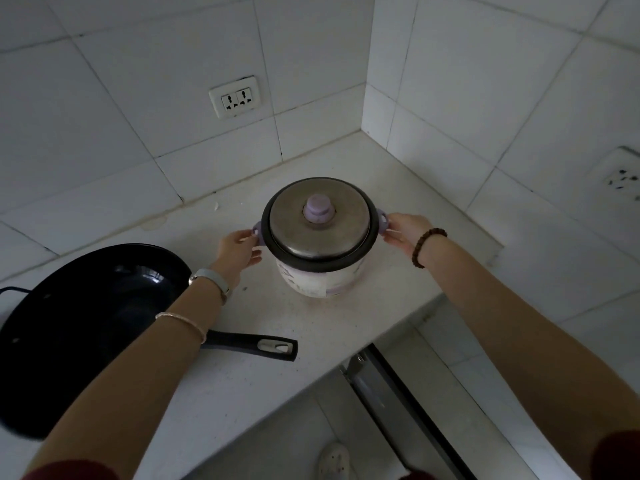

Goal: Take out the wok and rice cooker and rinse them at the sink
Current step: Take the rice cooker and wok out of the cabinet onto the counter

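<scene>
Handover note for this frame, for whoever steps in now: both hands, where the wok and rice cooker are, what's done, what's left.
The left hand holds the rice cooker by its left side handle; the right hand holds the right side handle.
The rice cooker stands upright on the counter near the tiled corner, lid on. The wok lies empty on the counter to its left, untouched.
Done: both items are out on the counter.
Left: carry both to the sink and rinse them; no sink is in view.

rice cooker [322,282]: 1 | wok [86,317]: 1 | wall sockets [234,97] [623,180]: 2 | hands [239,249] [403,232]: 2
</scene>
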The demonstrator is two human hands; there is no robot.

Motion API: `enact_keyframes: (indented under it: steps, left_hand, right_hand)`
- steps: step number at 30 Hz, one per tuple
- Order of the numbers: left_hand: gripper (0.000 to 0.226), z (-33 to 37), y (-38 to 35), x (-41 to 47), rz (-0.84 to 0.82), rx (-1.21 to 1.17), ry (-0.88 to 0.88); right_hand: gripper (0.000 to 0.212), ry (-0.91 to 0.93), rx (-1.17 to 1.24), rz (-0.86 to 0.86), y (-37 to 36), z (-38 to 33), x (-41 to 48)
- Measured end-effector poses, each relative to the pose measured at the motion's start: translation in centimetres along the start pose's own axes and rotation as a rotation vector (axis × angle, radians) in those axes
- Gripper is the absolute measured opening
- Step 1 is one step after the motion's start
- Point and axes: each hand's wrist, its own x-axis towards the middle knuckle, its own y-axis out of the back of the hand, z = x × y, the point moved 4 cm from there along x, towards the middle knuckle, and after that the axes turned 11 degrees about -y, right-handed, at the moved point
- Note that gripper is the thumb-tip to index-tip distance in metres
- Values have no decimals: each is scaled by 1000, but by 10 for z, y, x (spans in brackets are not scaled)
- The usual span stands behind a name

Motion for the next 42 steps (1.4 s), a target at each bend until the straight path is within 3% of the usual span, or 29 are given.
enact_keyframes:
  steps: [4, 11, 15, 19, 23, 33, 42]
  left_hand:
    - [44, 0, 6, -29, 17, 173, -170]
    - [34, 0, 12, -130, 59, 397, -501]
    - [38, -3, 9, -203, 105, 431, -595]
    - [41, -14, 11, -270, 187, 495, -675]
    - [39, -43, 11, -322, 216, 540, -724]
    - [41, -135, 1, -388, 107, 647, -672]
    - [42, -165, -31, -403, 20, 663, -564]
  right_hand:
    - [45, 67, -94, 28, 5, 9, -39]
    - [51, 727, -516, 61, 13, 48, -126]
    - [52, 952, -665, 80, 19, 82, -172]
    - [52, 1046, -750, 56, 33, 118, -211]
    - [52, 1067, -809, 29, 51, 155, -227]
    - [50, 879, -946, -3, 83, 254, -219]
    - [47, 488, -1015, 30, 117, 313, -189]
